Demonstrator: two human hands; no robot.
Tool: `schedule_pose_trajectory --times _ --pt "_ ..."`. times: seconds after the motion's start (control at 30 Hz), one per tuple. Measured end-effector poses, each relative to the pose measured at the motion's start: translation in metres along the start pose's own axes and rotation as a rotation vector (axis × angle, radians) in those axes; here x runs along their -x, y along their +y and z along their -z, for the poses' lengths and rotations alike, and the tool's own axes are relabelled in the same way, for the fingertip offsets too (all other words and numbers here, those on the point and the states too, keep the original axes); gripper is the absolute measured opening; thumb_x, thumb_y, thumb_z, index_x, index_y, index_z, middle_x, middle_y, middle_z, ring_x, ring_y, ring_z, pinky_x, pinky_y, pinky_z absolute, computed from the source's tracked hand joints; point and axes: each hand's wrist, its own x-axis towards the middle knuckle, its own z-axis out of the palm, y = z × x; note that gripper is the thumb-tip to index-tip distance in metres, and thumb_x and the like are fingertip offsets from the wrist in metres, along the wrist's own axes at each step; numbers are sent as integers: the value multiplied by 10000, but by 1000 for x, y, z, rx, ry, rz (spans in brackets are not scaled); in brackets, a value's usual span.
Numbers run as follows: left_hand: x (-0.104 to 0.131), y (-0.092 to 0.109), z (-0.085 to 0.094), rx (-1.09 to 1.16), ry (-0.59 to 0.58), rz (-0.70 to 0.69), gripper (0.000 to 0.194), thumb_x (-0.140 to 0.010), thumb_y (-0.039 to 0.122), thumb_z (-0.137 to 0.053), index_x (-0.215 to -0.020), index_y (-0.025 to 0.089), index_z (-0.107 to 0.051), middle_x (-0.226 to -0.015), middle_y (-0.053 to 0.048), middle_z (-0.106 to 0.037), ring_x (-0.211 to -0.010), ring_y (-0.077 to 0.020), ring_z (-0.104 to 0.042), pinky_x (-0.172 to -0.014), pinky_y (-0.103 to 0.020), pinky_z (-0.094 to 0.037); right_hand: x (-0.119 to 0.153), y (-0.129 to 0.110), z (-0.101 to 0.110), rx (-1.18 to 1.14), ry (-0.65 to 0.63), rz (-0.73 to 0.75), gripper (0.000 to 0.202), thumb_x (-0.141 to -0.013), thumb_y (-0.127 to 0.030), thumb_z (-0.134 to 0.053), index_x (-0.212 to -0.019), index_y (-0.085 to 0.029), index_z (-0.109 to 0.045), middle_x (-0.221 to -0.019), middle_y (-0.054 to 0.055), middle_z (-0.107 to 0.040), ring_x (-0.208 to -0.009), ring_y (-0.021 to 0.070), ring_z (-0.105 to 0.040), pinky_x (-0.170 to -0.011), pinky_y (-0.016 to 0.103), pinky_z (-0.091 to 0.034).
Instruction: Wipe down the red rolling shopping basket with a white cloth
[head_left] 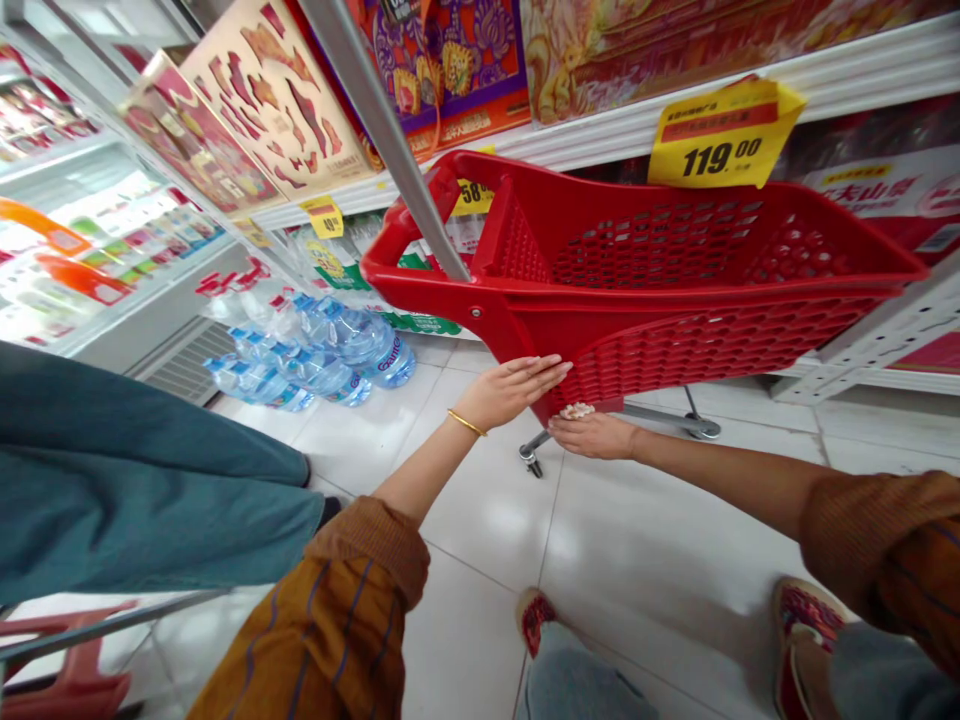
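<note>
A red plastic shopping cart (675, 330) with a perforated basket stands on the white tile floor in front of me. My left hand (514, 388), with a gold bangle on the wrist, lies flat with its fingers together against the cart's lower side wall. My right hand (592, 435) reaches under the basket's bottom edge and holds a small pale patterned thing (577, 410) against it; I cannot tell what that thing is. A metal pole (390, 130) rises from the cart's frame toward the upper left.
Shelves with boxed goods and a yellow price tag (724, 135) reading 119.00 stand behind the cart. Bottled water packs (315, 355) lie on the floor at left, beside a refrigerated case (90, 230). Another person's blue-trousered legs (150, 480) stand at left. My shoes (802, 620) show below.
</note>
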Motion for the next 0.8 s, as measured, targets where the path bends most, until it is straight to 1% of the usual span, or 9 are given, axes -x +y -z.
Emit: schedule_pose_trajectory --times 0.1,0.17,0.23,0.3,0.4,0.5,0.67,0.8 --pt "-4 4 0 3 2 -28 544 -959 148 -333 -1497 162 -259 -1576 42 -232 -1446 -87 -238 -1177 -242 -283 2 8 16 -13 63 -27 366 -938 -130 -441 -1281 -149 -566 -1275 100 -631 -1245 169 -537 -1063 352 -425" --pt "-11 6 -1 5 4 -51 541 -958 141 -310 -1497 156 -260 -1573 43 -240 -1444 -78 -240 -1176 -231 -276 2 16 25 2 79 -47 410 -934 -120 -448 -1332 -175 -526 -1320 74 -606 -1300 176 -485 -1121 390 -363" --pt "-21 8 0 5 -1 -47 547 -954 144 -306 -1499 145 -256 -1576 35 -236 -1447 -88 -237 -1187 -244 -264 2 26 28 19 82 -61 447 -927 -116 -464 -1363 -210 -496 -1330 35 -603 -1324 172 -457 -1152 408 -316" --pt "-29 9 0 8 -20 -32 560 -945 156 -325 -1500 128 -252 -1581 20 -229 -1452 -107 -232 -1199 -264 -257 3 34 27 35 96 -66 465 -929 -134 -486 -1381 -242 -474 -1318 7 -613 -1315 157 -465 -1163 400 -292" --pt "-34 9 3 22 -54 -27 583 -927 163 -365 -1497 106 -255 -1581 -3 -239 -1453 -123 -237 -1203 -277 -268 7 39 22 47 120 -78 458 -944 -186 -499 -1395 -257 -459 -1306 11 -621 -1273 128 -504 -1150 345 -305" --pt "-34 8 6 19 -59 -37 585 -917 136 -367 -1492 101 -266 -1577 -1 -253 -1448 -121 -248 -1204 -275 -270 10 39 23 18 125 -96 438 -959 -206 -472 -1397 -233 -462 -1334 41 -600 -1254 119 -520 -1127 305 -334" --pt "-32 8 5 -5 -6 -35 557 -924 97 -321 -1480 102 -296 -1564 4 -291 -1433 -123 -289 -1187 -273 -294 17 41 30 -87 132 -117 445 -961 -222 -452 -1406 -217 -458 -1343 60 -591 -1265 135 -511 -1124 317 -360" --pt "-31 9 1 9 -3 -19 572 -922 91 -331 -1490 110 -272 -1570 -2 -275 -1440 -123 -271 -1188 -271 -291 25 44 38 -127 102 -127 454 -959 -206 -448 -1414 -215 -449 -1347 66 -587 -1284 134 -497 -1126 315 -367"
